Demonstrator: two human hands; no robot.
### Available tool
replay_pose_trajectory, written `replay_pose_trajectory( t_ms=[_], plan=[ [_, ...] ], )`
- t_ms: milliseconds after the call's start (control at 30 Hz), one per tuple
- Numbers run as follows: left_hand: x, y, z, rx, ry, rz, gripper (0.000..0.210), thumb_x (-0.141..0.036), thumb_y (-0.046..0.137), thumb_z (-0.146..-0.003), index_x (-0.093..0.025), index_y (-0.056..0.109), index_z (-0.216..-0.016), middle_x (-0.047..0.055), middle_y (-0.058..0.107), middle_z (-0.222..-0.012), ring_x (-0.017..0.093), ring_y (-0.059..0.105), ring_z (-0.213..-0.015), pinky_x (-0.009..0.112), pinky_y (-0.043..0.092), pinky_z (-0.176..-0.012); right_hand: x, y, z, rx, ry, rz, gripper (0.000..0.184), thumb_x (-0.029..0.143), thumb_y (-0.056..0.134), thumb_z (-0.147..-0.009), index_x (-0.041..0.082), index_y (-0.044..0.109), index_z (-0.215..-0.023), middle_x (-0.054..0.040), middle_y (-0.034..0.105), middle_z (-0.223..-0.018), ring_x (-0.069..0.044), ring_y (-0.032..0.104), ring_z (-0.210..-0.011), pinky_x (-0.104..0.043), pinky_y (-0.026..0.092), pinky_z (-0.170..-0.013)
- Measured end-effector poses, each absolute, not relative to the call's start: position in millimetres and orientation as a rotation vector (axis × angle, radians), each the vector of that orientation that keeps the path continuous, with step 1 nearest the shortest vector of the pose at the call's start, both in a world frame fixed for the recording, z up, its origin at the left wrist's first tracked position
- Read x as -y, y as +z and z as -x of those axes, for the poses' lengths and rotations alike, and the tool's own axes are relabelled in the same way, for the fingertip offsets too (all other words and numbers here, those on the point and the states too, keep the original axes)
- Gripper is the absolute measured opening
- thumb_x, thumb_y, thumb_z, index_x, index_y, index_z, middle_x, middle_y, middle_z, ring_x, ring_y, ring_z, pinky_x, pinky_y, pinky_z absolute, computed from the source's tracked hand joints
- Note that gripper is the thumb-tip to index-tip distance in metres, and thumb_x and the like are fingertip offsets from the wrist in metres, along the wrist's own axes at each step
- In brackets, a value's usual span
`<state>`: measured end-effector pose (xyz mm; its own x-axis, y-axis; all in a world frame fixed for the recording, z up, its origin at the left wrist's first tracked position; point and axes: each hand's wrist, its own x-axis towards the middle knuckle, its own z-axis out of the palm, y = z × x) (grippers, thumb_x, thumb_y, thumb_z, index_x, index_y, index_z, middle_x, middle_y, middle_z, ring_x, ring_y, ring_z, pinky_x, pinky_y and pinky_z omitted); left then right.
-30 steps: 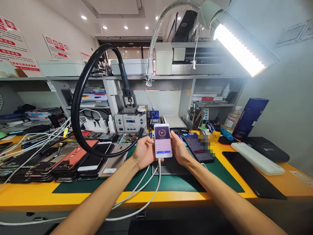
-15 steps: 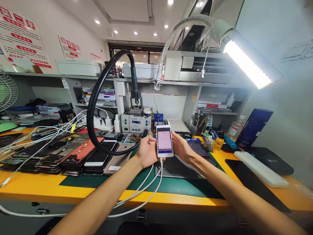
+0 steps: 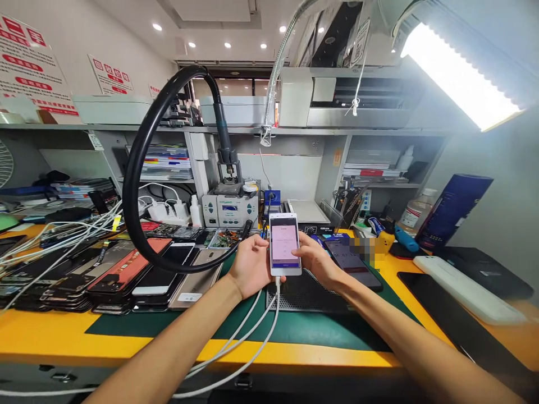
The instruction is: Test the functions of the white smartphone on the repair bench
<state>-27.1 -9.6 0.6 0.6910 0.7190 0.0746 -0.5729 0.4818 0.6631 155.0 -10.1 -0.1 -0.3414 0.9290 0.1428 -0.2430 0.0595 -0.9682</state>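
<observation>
A white smartphone (image 3: 285, 241) stands tilted up in front of me, its lit screen showing a pale pink page with small, unreadable text. My left hand (image 3: 252, 264) is closed around its left side and lower back. At the right edge, my right hand (image 3: 318, 258) grips the phone, fingers partly hidden behind it, with the thumb over the lower right of the screen. A white charging cable (image 3: 277, 287) is plugged into the phone's bottom end. Beneath the hands lies a dark perforated plate (image 3: 295, 300) on a green mat (image 3: 328, 331).
Stacked phones (image 3: 164, 275) and tangled white cables fill the left of the bench. Behind the phone is a rework station (image 3: 231, 210), its black hose (image 3: 135, 168) looping up at left. A dark phone (image 3: 353, 264) lies right of my right hand. A bright lamp (image 3: 463, 73) hangs above.
My right thumb has moved from beside the phone onto the lower right of its screen. The page has changed slightly. My view has tilted down a little.
</observation>
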Motion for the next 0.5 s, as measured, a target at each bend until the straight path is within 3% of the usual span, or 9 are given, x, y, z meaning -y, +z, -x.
replay_pose_trajectory(
  t_ms=[200,500],
  plan=[
    [9.6,-0.9,25.6,-0.228,0.802,-0.729,0.057,-0.027,0.045,-0.082,-0.010,0.059,-0.135,0.019,0.071,-0.109,0.031,0.068,-0.090,0.040,0.055,-0.067,10.7,-0.4,-154.9,1.337,1.465,0.834,0.045,0.022,0.063,-0.065,0.023,0.068,-0.110,-0.0020,0.075,-0.104,-0.023,0.064,-0.085,-0.032,0.050,-0.069],
    [9.2,-3.2,22.7,-0.287,0.854,-0.758,0.057,-0.022,0.045,-0.081,-0.009,0.059,-0.135,0.018,0.072,-0.108,0.029,0.069,-0.088,0.039,0.057,-0.066,8.3,-4.0,-155.4,1.335,1.428,0.813,0.044,0.020,0.061,-0.065,0.022,0.069,-0.109,-0.0035,0.075,-0.103,-0.025,0.064,-0.091,-0.036,0.051,-0.076]
  ],
)
